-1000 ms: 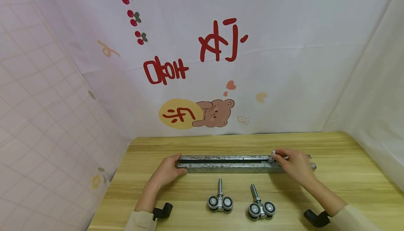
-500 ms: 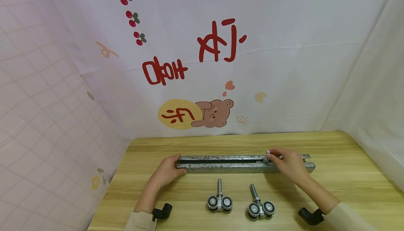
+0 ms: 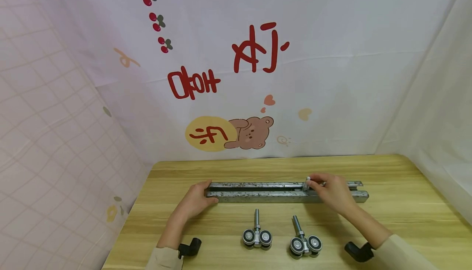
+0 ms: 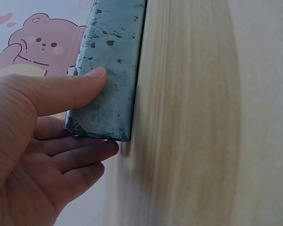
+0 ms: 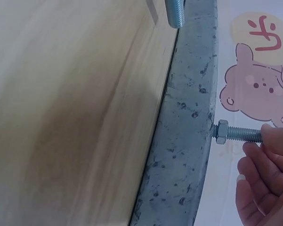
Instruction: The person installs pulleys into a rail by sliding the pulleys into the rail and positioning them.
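A long galvanized metal track (image 3: 258, 197) lies across the table with its slot facing up. My left hand (image 3: 195, 199) grips its left end; in the left wrist view the thumb presses the front face while the other fingers sit behind and below the end. Toward the right part of the track, my right hand (image 3: 334, 194) pinches the upright threaded bolt (image 5: 245, 134) of a piece standing in the slot. A hex nut (image 5: 222, 132) shows at the bolt's base; whatever is below, inside the track, is hidden.
Two roller trolleys with bolts, one to the left (image 3: 257, 238) and one to the right (image 3: 305, 245), lie on the wooden table (image 3: 221, 225) in front of the track. A white printed curtain (image 3: 332, 98) hangs behind the table's back edge.
My right hand has slid leftward along the track with the bolt, baring more of the track's right end. The left hand keeps its place at the left end.
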Tool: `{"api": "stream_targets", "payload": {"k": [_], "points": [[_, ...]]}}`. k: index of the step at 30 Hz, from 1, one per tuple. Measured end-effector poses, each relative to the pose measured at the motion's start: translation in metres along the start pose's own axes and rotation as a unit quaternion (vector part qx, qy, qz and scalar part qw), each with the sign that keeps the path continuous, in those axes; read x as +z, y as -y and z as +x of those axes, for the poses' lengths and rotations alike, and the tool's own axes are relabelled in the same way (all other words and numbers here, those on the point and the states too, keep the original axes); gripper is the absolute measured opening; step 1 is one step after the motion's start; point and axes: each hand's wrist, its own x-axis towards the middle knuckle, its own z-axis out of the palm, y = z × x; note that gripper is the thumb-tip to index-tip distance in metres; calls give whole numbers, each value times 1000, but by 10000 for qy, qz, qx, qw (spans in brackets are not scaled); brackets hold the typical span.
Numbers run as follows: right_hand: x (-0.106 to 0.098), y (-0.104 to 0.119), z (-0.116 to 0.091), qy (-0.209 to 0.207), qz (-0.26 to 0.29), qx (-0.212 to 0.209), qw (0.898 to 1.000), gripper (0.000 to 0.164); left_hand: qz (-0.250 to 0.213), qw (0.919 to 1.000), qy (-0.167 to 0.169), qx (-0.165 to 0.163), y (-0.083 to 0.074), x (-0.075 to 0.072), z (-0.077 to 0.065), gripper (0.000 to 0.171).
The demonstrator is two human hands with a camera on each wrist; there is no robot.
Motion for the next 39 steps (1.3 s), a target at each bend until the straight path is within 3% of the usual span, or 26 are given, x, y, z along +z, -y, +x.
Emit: {"api": "stream_targets", "payload": {"k": [39], "points": [[5,18,13,839,4,201,9963,15,17,10000,15,-29,-3,-2,-1,79]]}}
